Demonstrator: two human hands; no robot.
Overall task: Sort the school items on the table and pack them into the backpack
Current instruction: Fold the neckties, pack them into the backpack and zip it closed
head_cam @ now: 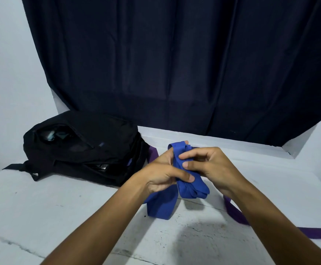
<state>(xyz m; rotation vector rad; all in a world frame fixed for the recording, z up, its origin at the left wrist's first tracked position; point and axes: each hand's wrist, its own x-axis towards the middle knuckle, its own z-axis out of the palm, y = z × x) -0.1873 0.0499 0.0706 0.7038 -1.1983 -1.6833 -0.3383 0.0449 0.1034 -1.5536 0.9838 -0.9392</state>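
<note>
**Blue cloth band being folded, backpack waiting to the left**

Both hands are working a long blue fabric band (186,180) above the white tabletop (60,207). The left hand (161,175) is curling round the folded bundle, its thumb pressing across the front. The right hand (211,165) is pinching the upper layers with bent fingers. The bundle's long axis is running roughly away from the person, tilted slightly right at the near end, while a loose tail is hanging down and touching the table.

The black soft fabric backpack (83,146) is lying on its side to the left of the hands and farther back, so the left hand is the nearer one. Its top pocket is gaping open, with some small items showing dimly inside; what they are cannot be told. Packing will likely mean carrying the bundle leftward.

A purple fabric strap (236,213) is trailing across the table under the right forearm.
</note>
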